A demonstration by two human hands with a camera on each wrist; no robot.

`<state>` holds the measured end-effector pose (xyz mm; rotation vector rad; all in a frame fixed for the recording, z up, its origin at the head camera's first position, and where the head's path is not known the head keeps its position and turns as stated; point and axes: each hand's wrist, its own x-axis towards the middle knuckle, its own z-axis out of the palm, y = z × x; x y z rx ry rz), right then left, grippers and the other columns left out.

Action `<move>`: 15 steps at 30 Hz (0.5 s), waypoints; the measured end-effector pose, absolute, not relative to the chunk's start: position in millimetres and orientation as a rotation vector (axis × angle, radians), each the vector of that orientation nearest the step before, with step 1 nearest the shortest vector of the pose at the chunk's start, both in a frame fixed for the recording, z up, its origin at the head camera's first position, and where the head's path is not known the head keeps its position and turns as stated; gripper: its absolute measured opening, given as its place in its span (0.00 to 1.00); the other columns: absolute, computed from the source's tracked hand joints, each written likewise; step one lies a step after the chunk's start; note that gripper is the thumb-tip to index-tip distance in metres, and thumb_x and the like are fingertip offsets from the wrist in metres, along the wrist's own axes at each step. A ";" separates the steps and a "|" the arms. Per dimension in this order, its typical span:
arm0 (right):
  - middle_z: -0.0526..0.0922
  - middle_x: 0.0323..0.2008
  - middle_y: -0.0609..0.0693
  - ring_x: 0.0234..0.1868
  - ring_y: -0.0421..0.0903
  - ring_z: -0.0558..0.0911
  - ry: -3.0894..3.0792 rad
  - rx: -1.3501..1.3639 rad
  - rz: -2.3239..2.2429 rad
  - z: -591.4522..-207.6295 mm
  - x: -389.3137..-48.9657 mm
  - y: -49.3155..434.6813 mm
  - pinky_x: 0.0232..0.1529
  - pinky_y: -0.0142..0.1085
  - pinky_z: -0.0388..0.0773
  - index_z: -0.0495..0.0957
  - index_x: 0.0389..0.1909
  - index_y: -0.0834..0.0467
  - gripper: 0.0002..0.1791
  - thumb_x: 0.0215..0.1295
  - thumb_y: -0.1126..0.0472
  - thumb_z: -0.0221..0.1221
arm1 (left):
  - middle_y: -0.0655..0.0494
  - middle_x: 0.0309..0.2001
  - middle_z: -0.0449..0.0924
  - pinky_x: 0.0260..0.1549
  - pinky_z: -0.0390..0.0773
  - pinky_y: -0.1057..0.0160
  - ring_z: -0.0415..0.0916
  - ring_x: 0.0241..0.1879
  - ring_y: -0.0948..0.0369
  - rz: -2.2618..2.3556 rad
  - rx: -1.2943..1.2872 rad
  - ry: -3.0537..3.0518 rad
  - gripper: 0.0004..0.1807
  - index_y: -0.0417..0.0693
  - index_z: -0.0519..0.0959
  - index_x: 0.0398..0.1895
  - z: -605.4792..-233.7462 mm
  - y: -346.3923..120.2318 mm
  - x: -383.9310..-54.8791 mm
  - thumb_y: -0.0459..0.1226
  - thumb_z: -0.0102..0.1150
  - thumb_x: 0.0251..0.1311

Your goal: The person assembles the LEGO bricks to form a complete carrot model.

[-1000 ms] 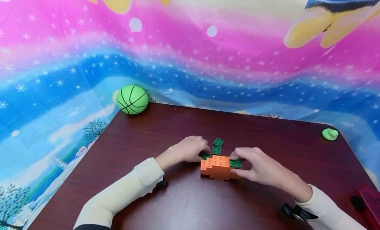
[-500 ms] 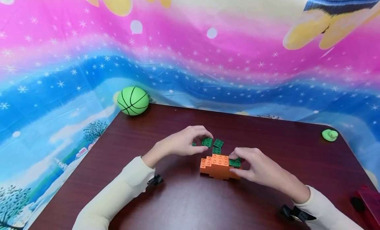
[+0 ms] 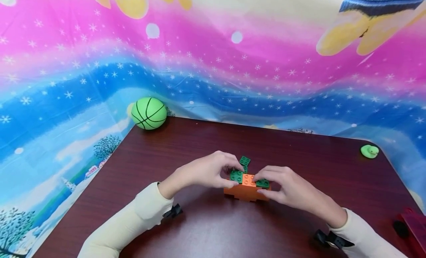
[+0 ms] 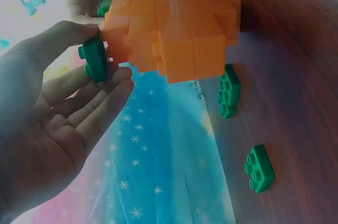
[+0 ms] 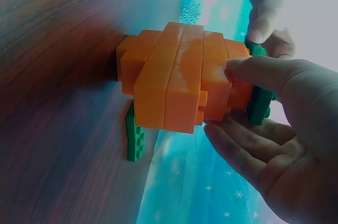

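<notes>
An orange toy-brick build (image 3: 247,193), stepped at its lower edge, stands on the table. My left hand (image 3: 209,171) pinches a flat green studded brick (image 3: 236,176) between thumb and fingers, right at the top left of the build. In the left wrist view that green brick (image 4: 95,61) sits tilted, with a narrow gap showing beside the orange studs. My right hand (image 3: 289,186) grips the build's right end, thumb on the near side (image 5: 211,71). Another flat green brick (image 3: 263,183) lies on top there, partly covered by the right fingers.
Loose green bricks (image 3: 245,160) lie just behind the build. A green ball (image 3: 148,113) rests at the back left corner, and a green rubber duck (image 3: 369,151) at the back right. A red see-through object (image 3: 414,228) stands at the right edge.
My left hand left the build's left end, reached back to the loose green bricks, and came forward with one onto the build's top left. The right hand has stayed at the right end.
</notes>
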<state>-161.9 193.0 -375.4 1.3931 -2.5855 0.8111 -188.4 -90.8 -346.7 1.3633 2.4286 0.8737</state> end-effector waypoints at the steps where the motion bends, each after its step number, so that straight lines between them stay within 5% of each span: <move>1: 0.87 0.45 0.40 0.41 0.32 0.83 -2.586 1.399 0.814 -375.4 -161.9 193.0 0.38 0.33 0.85 0.85 0.50 0.47 0.17 0.61 0.62 0.73 | 0.53 0.48 0.84 0.43 0.86 0.64 0.82 0.41 0.59 0.861 1.366 2.429 0.18 0.43 0.84 0.56 -347.1 -90.2 -188.2 0.37 0.68 0.63; 8: 0.87 0.45 0.40 0.42 0.34 0.84 -2.605 1.405 0.819 -375.0 -161.1 193.3 0.40 0.37 0.86 0.85 0.50 0.46 0.16 0.62 0.62 0.72 | 0.52 0.47 0.84 0.40 0.86 0.62 0.81 0.38 0.58 0.811 1.367 2.450 0.18 0.43 0.85 0.55 -347.2 -86.8 -186.7 0.36 0.67 0.62; 15: 0.87 0.45 0.40 0.42 0.33 0.84 -2.604 1.407 0.830 -374.5 -161.4 192.3 0.40 0.35 0.85 0.85 0.50 0.46 0.16 0.62 0.62 0.72 | 0.53 0.45 0.83 0.34 0.76 0.75 0.77 0.34 0.62 0.754 1.414 2.482 0.17 0.43 0.86 0.53 -348.0 -85.6 -186.6 0.36 0.67 0.62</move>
